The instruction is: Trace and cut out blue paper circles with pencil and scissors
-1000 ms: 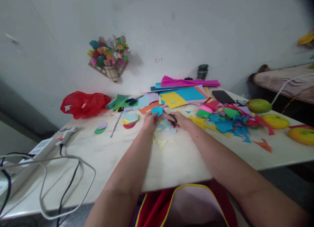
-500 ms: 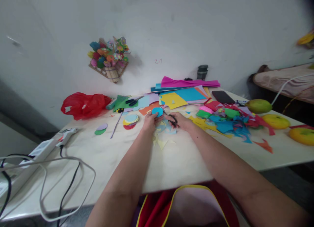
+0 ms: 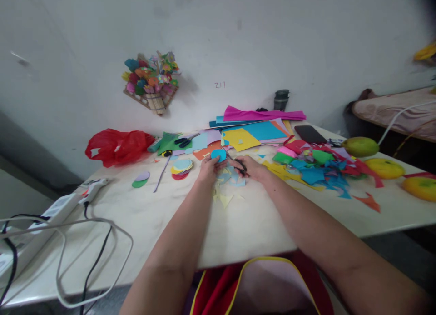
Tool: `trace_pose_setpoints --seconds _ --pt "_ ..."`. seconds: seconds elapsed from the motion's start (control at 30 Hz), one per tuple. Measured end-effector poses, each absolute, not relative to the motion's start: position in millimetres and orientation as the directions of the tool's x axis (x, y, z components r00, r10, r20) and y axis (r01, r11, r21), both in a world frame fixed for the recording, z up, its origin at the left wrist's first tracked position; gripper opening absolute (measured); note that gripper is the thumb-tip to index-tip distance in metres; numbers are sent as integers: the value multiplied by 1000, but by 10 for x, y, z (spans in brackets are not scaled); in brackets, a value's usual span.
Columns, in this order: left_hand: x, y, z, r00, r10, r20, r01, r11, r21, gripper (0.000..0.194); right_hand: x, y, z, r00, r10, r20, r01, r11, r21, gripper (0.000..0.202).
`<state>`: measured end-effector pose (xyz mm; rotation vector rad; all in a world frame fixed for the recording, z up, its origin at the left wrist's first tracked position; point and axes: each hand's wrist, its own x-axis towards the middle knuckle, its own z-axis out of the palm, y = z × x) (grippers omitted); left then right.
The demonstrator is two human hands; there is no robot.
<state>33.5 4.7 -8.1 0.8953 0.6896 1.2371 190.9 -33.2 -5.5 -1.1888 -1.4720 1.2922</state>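
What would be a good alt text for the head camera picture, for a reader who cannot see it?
A person's left hand holds a blue disc, and the right hand holds black-handled scissors beside it, over pale scraps on a white table. Coloured discs lie to the left; a bright scrap pile and three fruits lie to the right.

2 bare forearms (image 3: 187, 228), 1 small mole (image 3: 274, 190) on the right; a deep red garment (image 3: 218, 285) has yellow edging (image 3: 269, 259) around a pale panel (image 3: 272, 283).

Seemingly a home room: a cloth-covered bed (image 3: 398, 107), a hanging flower decoration (image 3: 150, 81), craft paper (image 3: 265, 131) across the tabletop (image 3: 153, 210).
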Motion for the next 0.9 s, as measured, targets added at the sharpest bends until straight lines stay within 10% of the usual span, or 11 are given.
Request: trace_pose_setpoints --seconds 0.9 --pt "315 63 -105 188 981 50 -505 53 862 13 1907 -303 -61 -167 984 -57 128 -36 -991 26"
